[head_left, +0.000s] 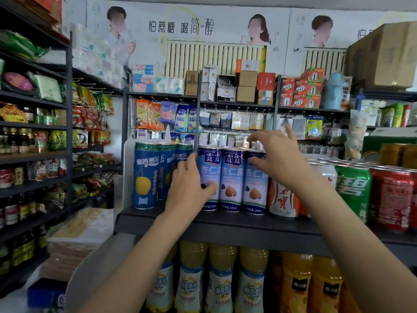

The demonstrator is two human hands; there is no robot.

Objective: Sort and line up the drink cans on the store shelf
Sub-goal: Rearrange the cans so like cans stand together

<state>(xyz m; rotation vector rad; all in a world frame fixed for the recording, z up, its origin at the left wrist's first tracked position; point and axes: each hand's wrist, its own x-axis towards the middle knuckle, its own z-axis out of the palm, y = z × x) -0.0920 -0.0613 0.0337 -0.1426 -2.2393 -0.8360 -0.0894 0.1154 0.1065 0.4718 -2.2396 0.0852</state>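
Nearest, below the shelf edge, stand yellow juice bottles (222, 276) on a lower level; they seem no part of this job.

On the dark shelf (225, 224) the front row already looks mostly ordered. Three pale-blue almond drink cans (231, 179) stand upright, touching side by side, labels facing out. To their left stand dark-blue cans with a yellow fruit (146, 175), also upright and grouped. To the right come an orange-and-white can (282, 199), a green soda can (354, 190) and a red soda can (391, 197).

The left hand (189, 188) lies against the leftmost almond can at the seam between the two brands, fingers fairly straight and together, pressing rather than wrapping. The right hand (277, 159) reaches over the rightmost almond can, fingers spread and loosely bent at its upper part; whether they actually pinch the can I cannot tell.

My judgement: the grouping by brand is largely done here, and what remains is squaring this almond row and the mixed cans to the right.

Rows behind the front cans are hidden. The right hand covers part of the orange-and-white can, and the far right cans are cut off by the frame edge.
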